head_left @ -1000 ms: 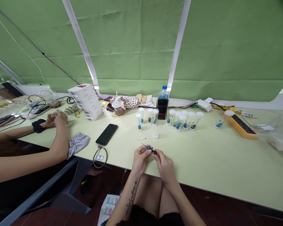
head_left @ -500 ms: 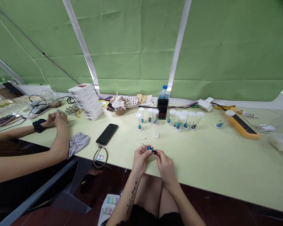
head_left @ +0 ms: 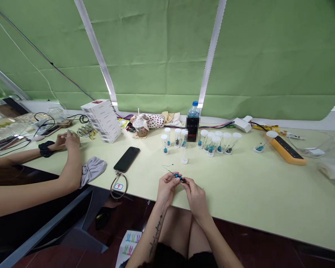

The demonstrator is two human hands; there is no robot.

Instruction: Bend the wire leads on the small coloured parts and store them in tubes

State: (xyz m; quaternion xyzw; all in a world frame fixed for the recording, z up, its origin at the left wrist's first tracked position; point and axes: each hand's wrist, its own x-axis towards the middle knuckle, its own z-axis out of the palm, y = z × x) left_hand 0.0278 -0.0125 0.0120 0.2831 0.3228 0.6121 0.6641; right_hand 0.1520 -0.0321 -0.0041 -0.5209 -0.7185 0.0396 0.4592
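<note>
Just over the table's front edge, my left hand [head_left: 167, 188] and my right hand [head_left: 194, 195] meet around a small blue-and-black piece [head_left: 179, 178] with a thin dark wire sticking out to the upper left. Fingertips of both hands pinch it, the left on its blue part and the right on its dark end. Its exact kind is too small to make out. Beyond my hands stands a clear tube [head_left: 184, 155]. Several white-capped clear tubes [head_left: 211, 145] behind it hold small blue or dark pieces with wires.
A phone [head_left: 127, 159] with a ring strap lies left of my hands. At the far left, another person's hands [head_left: 68, 140] work beside a stack of white boxes [head_left: 102, 121]. A bottle [head_left: 194, 111] and a drink cup [head_left: 141, 128] stand behind. An orange power strip [head_left: 287, 149] lies right.
</note>
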